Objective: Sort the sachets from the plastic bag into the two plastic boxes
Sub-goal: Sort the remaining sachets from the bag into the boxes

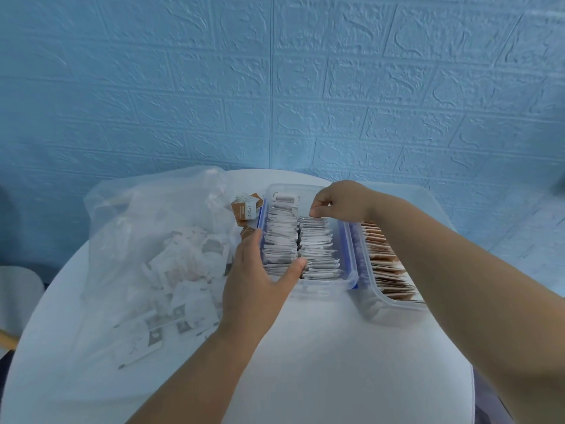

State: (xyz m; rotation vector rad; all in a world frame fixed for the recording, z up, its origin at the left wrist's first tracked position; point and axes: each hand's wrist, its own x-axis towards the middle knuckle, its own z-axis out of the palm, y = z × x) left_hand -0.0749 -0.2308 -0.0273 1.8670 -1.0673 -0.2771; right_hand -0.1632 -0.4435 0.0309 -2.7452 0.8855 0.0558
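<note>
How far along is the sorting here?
Done: the left box holds two packed rows of white sachets; the right box a row of brown sachets. In hand: the right hand pinches white sachets at the far end; the left hand rests on that box. Remaining: many sachets in the plastic bag, a few loose brown ones beside it.

Left hand [253,280] covering the left box's [321,290] near corner, right hand's [339,200] pinching tips lost among white sachets [318,249], its forearm masking the right box [385,307], plastic bag [137,224] contents hazy, print unreadable.
</note>
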